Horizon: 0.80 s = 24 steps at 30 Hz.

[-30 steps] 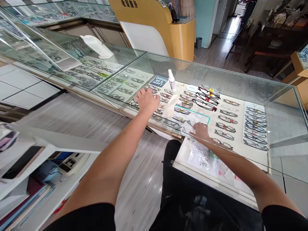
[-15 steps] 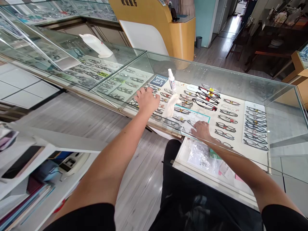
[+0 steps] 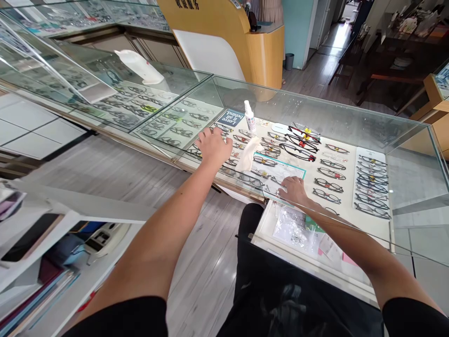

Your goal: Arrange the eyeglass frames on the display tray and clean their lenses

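Observation:
My left hand (image 3: 214,146) rests on the glass top of the display case (image 3: 326,112), fingers spread and holding nothing. Further right, my right hand (image 3: 293,188) lies on the glass near its front edge, fingers apart, with nothing visible in it. Between the hands is a pale crumpled cloth (image 3: 247,155). A white spray bottle (image 3: 249,116) stands upright behind the cloth. Several dark eyeglass frames (image 3: 300,146) form a loose stack beyond my right hand. Rows of glasses (image 3: 329,185) show through the glass.
An open drawer (image 3: 294,229) with plastic packets juts out below my right forearm. White shelves (image 3: 70,210) with a phone (image 3: 33,237) stand at the lower left. A tilted clear panel (image 3: 94,91) and a white object (image 3: 140,67) sit on the left counter. A wooden desk (image 3: 266,51) is behind.

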Tool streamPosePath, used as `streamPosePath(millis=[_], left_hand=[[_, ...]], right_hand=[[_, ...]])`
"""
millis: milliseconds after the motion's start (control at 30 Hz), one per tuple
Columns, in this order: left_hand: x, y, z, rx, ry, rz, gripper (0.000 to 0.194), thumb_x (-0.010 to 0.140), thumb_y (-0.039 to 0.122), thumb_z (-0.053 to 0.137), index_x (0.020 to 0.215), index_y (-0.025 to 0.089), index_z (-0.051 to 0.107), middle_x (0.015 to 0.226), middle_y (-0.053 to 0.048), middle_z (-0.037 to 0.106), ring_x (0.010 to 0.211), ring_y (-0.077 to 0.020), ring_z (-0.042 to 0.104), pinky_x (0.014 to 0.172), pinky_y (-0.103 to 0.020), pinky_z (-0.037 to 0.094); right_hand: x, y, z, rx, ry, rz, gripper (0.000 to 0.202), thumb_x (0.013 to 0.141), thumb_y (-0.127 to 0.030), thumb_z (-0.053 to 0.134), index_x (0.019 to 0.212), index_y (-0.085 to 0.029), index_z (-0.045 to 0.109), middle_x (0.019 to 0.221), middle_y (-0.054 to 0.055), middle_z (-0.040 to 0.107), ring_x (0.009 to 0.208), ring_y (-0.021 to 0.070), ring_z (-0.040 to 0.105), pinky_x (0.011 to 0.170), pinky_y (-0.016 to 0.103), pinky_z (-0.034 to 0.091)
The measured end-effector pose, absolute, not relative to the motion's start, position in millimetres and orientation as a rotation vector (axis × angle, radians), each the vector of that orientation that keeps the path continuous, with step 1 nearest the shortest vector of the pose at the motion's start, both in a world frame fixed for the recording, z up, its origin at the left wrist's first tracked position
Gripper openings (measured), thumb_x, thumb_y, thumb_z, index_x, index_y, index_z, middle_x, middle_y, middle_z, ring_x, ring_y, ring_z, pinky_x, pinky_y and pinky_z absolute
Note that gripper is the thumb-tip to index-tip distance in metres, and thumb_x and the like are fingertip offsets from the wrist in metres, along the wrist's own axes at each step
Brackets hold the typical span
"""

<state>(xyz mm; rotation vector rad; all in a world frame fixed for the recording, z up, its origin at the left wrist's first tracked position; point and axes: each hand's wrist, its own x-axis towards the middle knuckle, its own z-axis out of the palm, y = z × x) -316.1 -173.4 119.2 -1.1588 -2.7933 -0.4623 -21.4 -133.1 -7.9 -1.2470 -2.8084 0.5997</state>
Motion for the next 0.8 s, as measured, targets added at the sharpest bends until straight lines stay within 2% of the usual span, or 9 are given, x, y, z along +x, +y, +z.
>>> streamPosePath(millis=[267,567,800], left_hand=[[-315.0,-174.0,120.3,-1.175,-2.792,-0.5,0.055,0.094,0.035,0.047,0.143,0.015,0.064,0.153,-0.027,0.056,0.146,-0.0485,0.047,0.124,-0.065,0.036],[-315.2,-173.8,120.6,-1.156,-2.802,-0.469,0.053,0.095,0.036,0.048,0.143,0.019,0.064,0.154,-0.024,0.056,0.147,-0.0466,0.047,0.124,-0.064,0.037],[-315.0,-173.8,121.2,-1.156,-2.822,-0.476,0.054,0.096,0.034,0.048,0.145,0.017,0.063,0.156,-0.025,0.053,0.15,-0.0466,0.045,0.126,-0.063,0.035]], right_hand=[[-25.3,-131.2,-7.7,-1.242,-2.834,0.587,0.034,0.104,-0.038,0.056,0.122,-0.019,0.077,0.135,0.012,0.075,0.132,0.0331,0.058,0.121,0.05,0.036],[-30.5,-128.2,-12.4,-1.229,-2.851,0.579,0.033,0.102,-0.037,0.058,0.123,-0.019,0.077,0.135,0.012,0.074,0.132,0.0331,0.056,0.119,0.05,0.037],[-25.7,-129.2,-13.5,-1.224,-2.84,0.589,0.036,0.104,-0.039,0.055,0.123,-0.02,0.078,0.138,0.012,0.074,0.133,0.0348,0.056,0.121,0.054,0.035]])
